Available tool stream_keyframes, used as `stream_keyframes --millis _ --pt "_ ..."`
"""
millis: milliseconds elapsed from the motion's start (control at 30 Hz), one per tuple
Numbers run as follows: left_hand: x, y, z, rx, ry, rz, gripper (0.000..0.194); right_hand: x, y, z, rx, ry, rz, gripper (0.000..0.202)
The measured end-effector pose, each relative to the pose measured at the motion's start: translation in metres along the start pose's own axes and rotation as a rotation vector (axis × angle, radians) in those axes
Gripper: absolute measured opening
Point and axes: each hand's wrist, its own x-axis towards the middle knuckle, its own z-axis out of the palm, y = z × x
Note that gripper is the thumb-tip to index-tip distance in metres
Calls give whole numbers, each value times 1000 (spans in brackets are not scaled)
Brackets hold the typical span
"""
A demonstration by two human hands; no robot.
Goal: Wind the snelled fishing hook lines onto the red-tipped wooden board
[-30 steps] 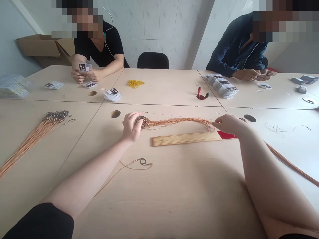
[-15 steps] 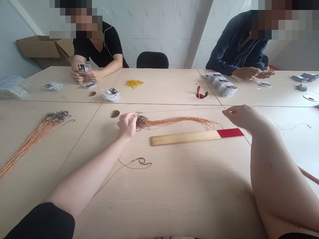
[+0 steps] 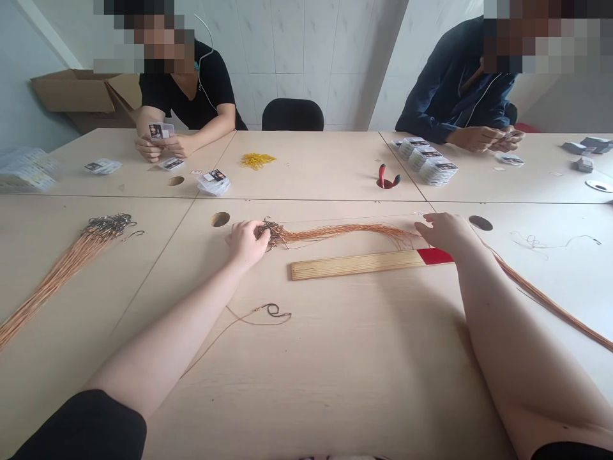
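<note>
My left hand [image 3: 248, 243] is at the left end of a bundle of copper-coloured lines [image 3: 335, 232], fingers closed at its cluster of dark fishing hooks [image 3: 272, 233]. What the fingertips grip is partly hidden by the hand. A thin line runs just behind the bundle towards the right. My right hand [image 3: 447, 235] hovers by the bundle's loose ends, thumb and fingers apart. Below it lies a wooden strip [image 3: 354, 264] with a red end [image 3: 433, 256], partly covered by that hand. Nearer to me rests a single hook with line [image 3: 272, 311].
Another hook bundle [image 3: 62, 275] lies left, and more copper lines [image 3: 550, 300] lie right. Red-handled pliers [image 3: 382, 176] stand in a table hole. Yellow pieces [image 3: 257, 160] and stacked clear packs [image 3: 433, 167] lie farther back. Two people sit opposite, handling small items.
My right hand has moved left and down to the bundle's loose ends, and its fingers have spread. My left hand has settled slightly lower on the hooks. The thin line has sunk closer to the bundle.
</note>
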Motion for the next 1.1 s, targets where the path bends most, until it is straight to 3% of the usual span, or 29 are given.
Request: stream_keyframes --millis 267,400,533,600,667,733,833,933,1000,1100 --pt "-1 7 -5 -43 15 -77 9 4 8 5 -45 -26 -33 48" --pt "-2 9 -7 -29 18 -76 6 -6 -4 -8 -142 55 -136 45" --pt "-6 15 -9 6 44 2 5 -54 -51 -38 -135 315 -307 45" --pt "-9 19 -10 23 36 48 5 -88 -83 -48 -74 342 -494 48" --pt "-11 21 -10 37 28 58 3 -124 -113 -51 1 281 -676 45" --pt "-13 22 -12 34 55 79 3 -155 -137 -44 20 115 -871 41" --pt "-18 27 -17 -58 79 291 8 -185 -161 -21 46 -59 -1130 53" --pt "-27 36 -23 -180 -111 623 17 -197 -172 6 60 -104 -1221 61" --pt "-34 42 -25 -185 -336 799 32 -200 -175 20 73 -106 -1250 65" --pt "-41 48 -25 -120 -640 900 63 -202 -177 31 99 -102 -1251 64"
